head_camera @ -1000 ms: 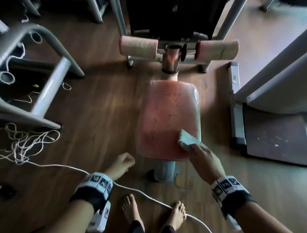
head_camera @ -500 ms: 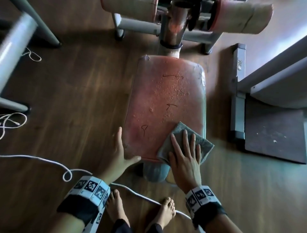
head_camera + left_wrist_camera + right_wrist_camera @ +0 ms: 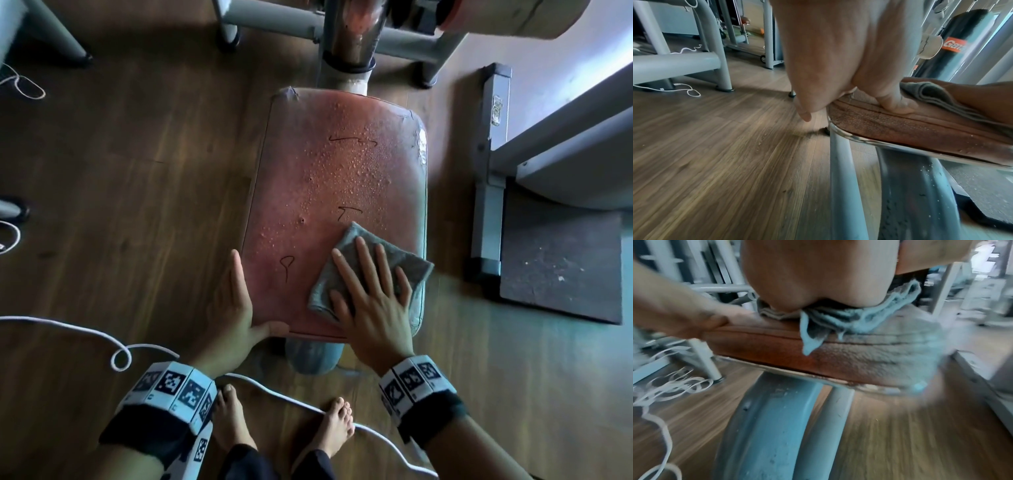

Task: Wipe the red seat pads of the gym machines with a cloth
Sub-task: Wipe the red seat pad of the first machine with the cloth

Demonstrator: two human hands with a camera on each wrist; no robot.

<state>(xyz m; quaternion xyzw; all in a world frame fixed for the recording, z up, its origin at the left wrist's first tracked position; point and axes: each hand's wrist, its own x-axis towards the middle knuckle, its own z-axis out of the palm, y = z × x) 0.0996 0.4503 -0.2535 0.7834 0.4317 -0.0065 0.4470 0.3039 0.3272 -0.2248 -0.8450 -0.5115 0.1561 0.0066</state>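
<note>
A worn red seat pad [image 3: 329,192] lies in front of me, its far half beaded with water drops and marked with black pen strokes. A folded grey cloth [image 3: 404,263] lies on the pad's near right part. My right hand [image 3: 370,294] presses flat on the cloth with fingers straight and spread. My left hand [image 3: 239,301] rests against the pad's near left corner, fingers straight along the left edge and thumb along the front edge. In the left wrist view the thumb [image 3: 894,104] lies on the pad [image 3: 920,128] beside the cloth [image 3: 937,99]. In the right wrist view the cloth [image 3: 838,318] bunches under the palm.
The seat's grey post [image 3: 313,356] stands just before my bare feet [image 3: 337,428]. A white cord [image 3: 102,334] trails across the wooden floor at the left and between the feet. Foam rollers [image 3: 513,17] and machine frames [image 3: 274,20] stand beyond the pad; a dark mat [image 3: 561,267] lies at the right.
My left hand came from a loose fist near the floor to the pad's near left corner. My right hand spread flat on the cloth and slid it further up the pad. The view moved closer.
</note>
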